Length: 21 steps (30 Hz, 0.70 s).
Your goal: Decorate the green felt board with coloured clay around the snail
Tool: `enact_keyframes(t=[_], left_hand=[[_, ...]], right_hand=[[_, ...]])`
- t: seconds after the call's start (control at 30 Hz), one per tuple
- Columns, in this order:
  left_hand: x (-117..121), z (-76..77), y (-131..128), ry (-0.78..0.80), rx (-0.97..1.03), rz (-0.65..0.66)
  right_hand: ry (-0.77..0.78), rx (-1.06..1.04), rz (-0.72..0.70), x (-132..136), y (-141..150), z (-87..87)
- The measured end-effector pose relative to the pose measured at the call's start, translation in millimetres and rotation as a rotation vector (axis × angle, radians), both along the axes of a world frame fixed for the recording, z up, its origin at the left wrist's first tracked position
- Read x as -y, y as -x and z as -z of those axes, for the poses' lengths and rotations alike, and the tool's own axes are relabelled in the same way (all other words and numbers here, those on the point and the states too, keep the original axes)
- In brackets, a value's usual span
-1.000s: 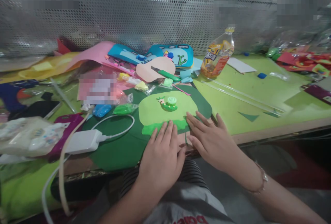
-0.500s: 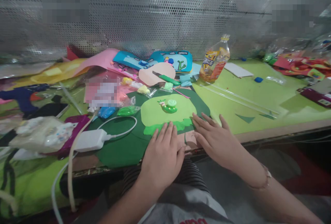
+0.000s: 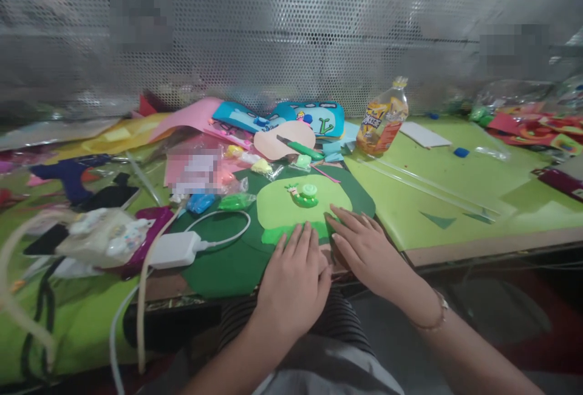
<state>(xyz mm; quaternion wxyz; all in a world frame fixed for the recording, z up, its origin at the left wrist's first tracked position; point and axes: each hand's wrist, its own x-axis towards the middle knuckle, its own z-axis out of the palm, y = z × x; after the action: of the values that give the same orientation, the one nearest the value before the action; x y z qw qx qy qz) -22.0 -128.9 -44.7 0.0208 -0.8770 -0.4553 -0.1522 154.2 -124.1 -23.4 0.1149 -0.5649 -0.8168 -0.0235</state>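
Note:
A light green sheet [image 3: 276, 202] with rounded corners lies on a larger dark green sheet [image 3: 223, 273]. On it sits a small clay snail [image 3: 304, 195] with a pale spiral shell. A bright green clay strip [image 3: 273, 234] with a ragged upper edge runs along the sheet's lower side. My left hand [image 3: 294, 276] lies palm down, its fingertips on the strip's lower part. My right hand [image 3: 368, 248] rests flat with its fingers spread, covering the strip's right end. Neither hand grasps anything.
Bagged clay, blue [image 3: 200, 202] and green [image 3: 237, 201], lies left of the sheet beside a white charger [image 3: 175, 249]. Behind are a green cutter knife [image 3: 303, 149] and a drink bottle [image 3: 383, 118]. Clear glue sticks [image 3: 432, 187] lie rightward; a dark blue glue gun [image 3: 68, 177] lies leftward.
My right hand has slid left and now covers the strip's right end. My left hand stays about in place on the strip. The whole view has shifted slightly.

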Motion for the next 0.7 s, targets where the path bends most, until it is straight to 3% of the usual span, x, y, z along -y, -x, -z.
enact_keyframes(t=[0.3,0.53,0.7], left_hand=[[-2.6,5.3,0.3,0.002,0.009,-0.002],[-1.1,5.7,3.3,0.003,0.003,0.003],[-0.4,6.3,6.7,-0.027,-0.01,0.025]], right_hand=[[0.16,-0.15,-0.012,-1.5,-5.8,1.5],[0.072,-0.103,0.048,-1.9,-7.9,16.7],[0.043,-0.017,-0.011,-3.7,-7.1,19.9]])
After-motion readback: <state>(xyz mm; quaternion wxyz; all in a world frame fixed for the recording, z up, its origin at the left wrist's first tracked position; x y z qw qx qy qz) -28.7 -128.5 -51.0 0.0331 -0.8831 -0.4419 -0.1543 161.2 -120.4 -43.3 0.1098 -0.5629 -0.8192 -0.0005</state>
